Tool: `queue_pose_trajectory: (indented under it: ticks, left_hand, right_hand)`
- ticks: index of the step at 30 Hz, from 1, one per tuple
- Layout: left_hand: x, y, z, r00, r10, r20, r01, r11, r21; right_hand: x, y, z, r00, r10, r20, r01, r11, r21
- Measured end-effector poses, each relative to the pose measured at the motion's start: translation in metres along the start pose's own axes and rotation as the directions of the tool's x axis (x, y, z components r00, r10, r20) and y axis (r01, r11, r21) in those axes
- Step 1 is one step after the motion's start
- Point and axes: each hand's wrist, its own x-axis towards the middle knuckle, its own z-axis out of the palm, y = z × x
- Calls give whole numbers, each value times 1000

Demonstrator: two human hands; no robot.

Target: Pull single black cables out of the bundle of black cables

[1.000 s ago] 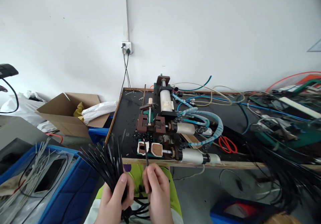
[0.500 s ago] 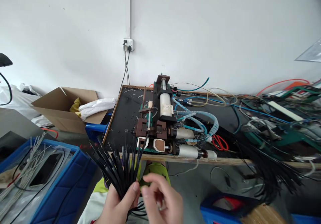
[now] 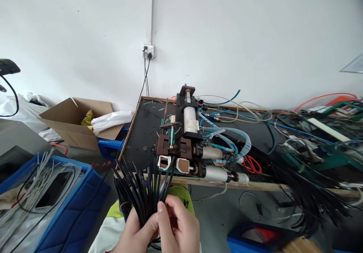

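Observation:
A fanned bundle of black cables [image 3: 141, 192] stands up from my left hand [image 3: 138, 230], whose fingers and thumb are wrapped round its lower part. My right hand [image 3: 178, 222] is beside it, thumb and forefinger pinching a black cable [image 3: 164, 190] at the bundle's right edge. The lower ends of the cables are mostly hidden behind both hands. Just beyond the cable tips is a pneumatic machine [image 3: 181, 139] with brown metal jaws and white cylinders, on a black-topped bench [image 3: 136, 139].
At left stands a blue bin [image 3: 76, 204] holding thin grey wires [image 3: 28, 192] and a phone [image 3: 53, 190]. An open cardboard box [image 3: 68, 132] is behind it. More black cables [image 3: 306, 196] hang over the bench's front edge at right, near blue hoses [image 3: 244, 135].
My right hand has moved up to the bundle and closed on a cable at its right side; before, it was apart with fingers loosely curled. The view has shifted slightly.

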Motion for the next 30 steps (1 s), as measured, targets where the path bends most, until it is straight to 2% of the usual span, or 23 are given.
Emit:
queue_pose_trajectory:
  ticks: [2, 6, 8, 11, 13, 15, 17, 18, 21, 22, 25, 27, 30]
  left_hand:
    - [3, 1, -2, 999, 15, 36, -16, 999, 34]
    - [13, 13, 0, 976, 209, 60, -211, 977, 35]
    - [18, 19, 1, 969, 241, 51, -240, 970, -31]
    - [23, 21, -3, 981, 178, 77, -171, 981, -90]
    - [25, 20, -7, 988, 129, 80, -125, 991, -49]
    - [26, 20, -9, 990, 115, 77, -115, 993, -5]
    - [26, 22, -8, 984, 169, 56, -169, 986, -4]
    - [26, 24, -6, 978, 205, 43, -205, 979, -16]
    - [24, 31, 4, 960, 278, -24, -279, 955, -97]
    - [24, 33, 7, 957, 287, -41, -289, 948, -132]
    - [22, 39, 15, 956, 288, -54, -293, 937, -192]
    - [22, 40, 16, 958, 284, -47, -287, 938, -193]
    - [22, 39, 15, 958, 282, -50, -286, 939, -189]
  right_hand:
    - [-1, -4, 0, 999, 32, -42, -30, 998, 58]
    - [-1, -13, -7, 973, 15, -230, 33, 978, 205]
    - [-1, -12, -10, 973, 44, -226, 13, 970, 244]
    - [-3, -3, -8, 996, 23, -88, -10, 989, 149]
    - [-4, 5, -5, 999, -50, 19, 49, 997, 63]
    - [-5, 13, -5, 991, -56, 120, 52, 998, 37]
    - [-5, 20, -9, 972, 50, 231, -69, 995, 78]
    - [-4, 23, -11, 946, 122, 300, -163, 979, 118]
    - [1, 30, -16, 855, 224, 468, -410, 843, 348]
    - [4, 31, -15, 853, 216, 475, -449, 768, 456]
    - [18, 33, -7, 905, 200, 376, -424, 504, 753]
    - [28, 34, 1, 911, 226, 346, -408, 358, 840]
    - [37, 36, 11, 893, 232, 386, -433, 207, 877]
